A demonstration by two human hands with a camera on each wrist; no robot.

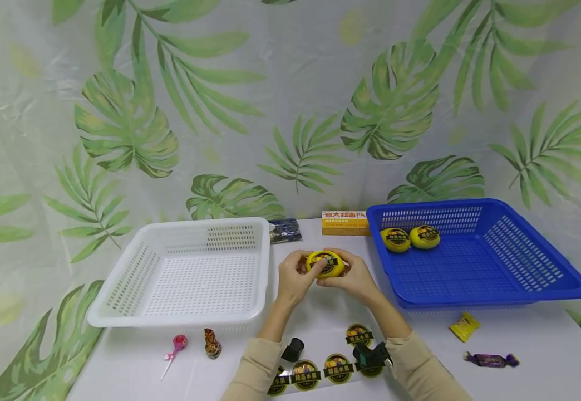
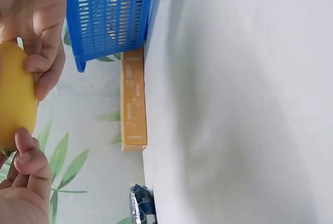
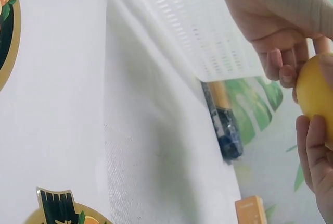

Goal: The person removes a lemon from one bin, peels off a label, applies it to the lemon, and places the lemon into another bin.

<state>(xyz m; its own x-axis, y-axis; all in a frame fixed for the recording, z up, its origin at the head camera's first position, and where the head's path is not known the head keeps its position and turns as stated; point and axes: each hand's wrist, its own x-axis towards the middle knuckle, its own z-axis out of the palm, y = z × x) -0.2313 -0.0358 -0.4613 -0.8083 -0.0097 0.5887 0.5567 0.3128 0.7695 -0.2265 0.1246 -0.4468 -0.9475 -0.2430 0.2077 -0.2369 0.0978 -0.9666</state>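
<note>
A white basket (image 1: 185,273) sits left, a lollipop (image 1: 174,350) and wrapped sweet (image 1: 212,343) before it; yellow (image 1: 464,326) and purple candies (image 1: 491,360) lie right, an orange box (image 1: 344,223) behind.

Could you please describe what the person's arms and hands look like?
Both hands, left and right, are bare, with no gloves or rings visible. Beige sleeves cover both forearms to the wrists. A small black camera is strapped under each wrist.
</note>
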